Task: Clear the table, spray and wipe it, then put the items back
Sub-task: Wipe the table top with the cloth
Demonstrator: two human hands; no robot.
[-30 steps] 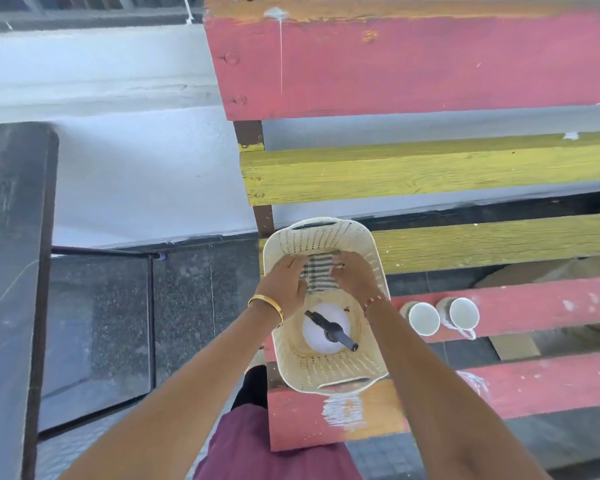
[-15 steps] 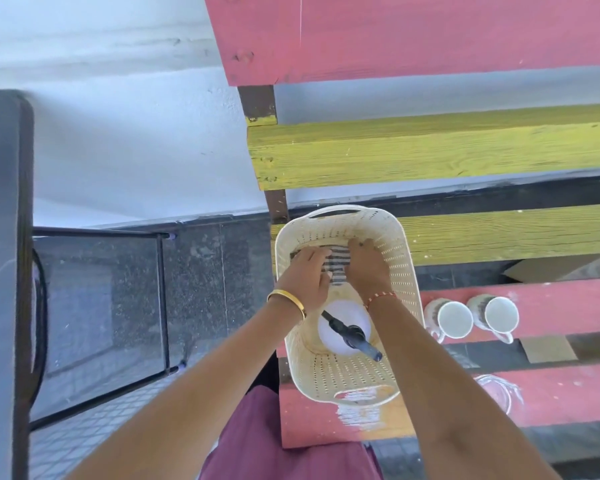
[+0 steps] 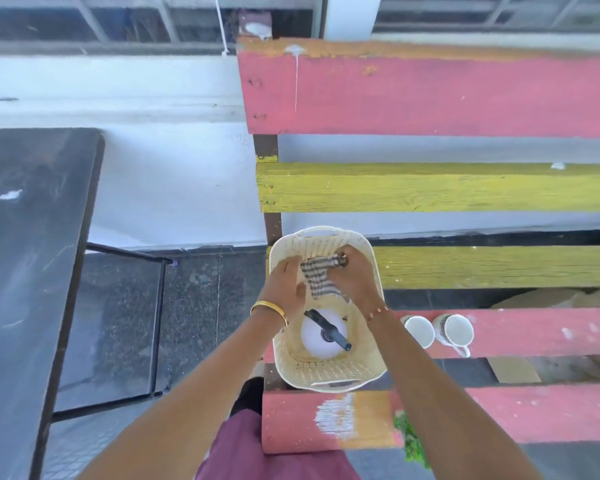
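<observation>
1. Cloth (image 3: 317,277), striped, sits inside the basket (image 3: 374,271) at its far end, bunched between both hands.
2. Left hand (image 3: 286,289) has its fingers curled onto the cloth's left edge; right hand (image 3: 352,277) pinches the cloth's far right corner, fingers closed on it.
3. Basket stands on the bench (image 3: 499,268), at its left end, across the yellow and red slats.
4. Spray bottle (image 3: 323,336) stands in the basket's near half, just below the cloth, its dark nozzle pointing down and to the right.
5. 2 cups (image 3: 437,330) lie on their sides on a red slat just right of the basket.
6. Table (image 3: 32,237), dark-topped, lies to the left, well apart from the bench, with a small white smear on it.
7. The step looks like taking the cloth out for wiping. To do it well, lift straight up so the hanging end clears the nozzle and does not tip the bottle.
8. Keeping 1 hand free for the bottle would bring both to the table in 1 trip.
9. Watch the basket's perforated wall: cloth may snag there, so gather it loosely first.
</observation>
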